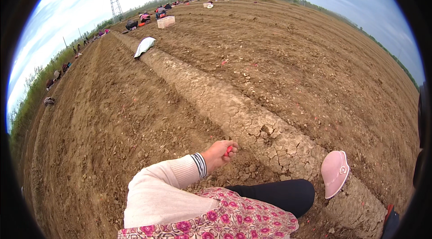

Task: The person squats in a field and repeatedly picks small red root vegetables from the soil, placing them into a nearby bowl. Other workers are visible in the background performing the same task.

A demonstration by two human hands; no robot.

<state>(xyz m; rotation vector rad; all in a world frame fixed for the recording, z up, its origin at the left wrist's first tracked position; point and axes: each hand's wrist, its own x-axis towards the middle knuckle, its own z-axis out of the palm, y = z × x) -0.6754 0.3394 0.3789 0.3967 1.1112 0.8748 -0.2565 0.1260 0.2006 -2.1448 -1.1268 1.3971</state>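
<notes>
My left hand (218, 155) reaches out from a cream sleeve with a striped cuff, its fingers curled around something small and red (228, 151). What exactly this red thing is cannot be told, as the fingers cover part of it. Just beyond the hand runs a long raised ridge of dry, cracked earth (216, 94). Below the hand are my bent knee in dark trousers (276, 194) and a floral apron (229, 215). A pink brimmed hat (334, 173) with a flower ornament rests on the ridge, right of the knee. My right hand is out of view.
Farther along the ridge lies a white sack (145, 46). Beyond it stands a pale plastic crate (166, 22), with several people crouching nearby (145, 18). Tiny red bits are scattered over the tilled soil. Something dark with a red edge (390, 221) shows at lower right.
</notes>
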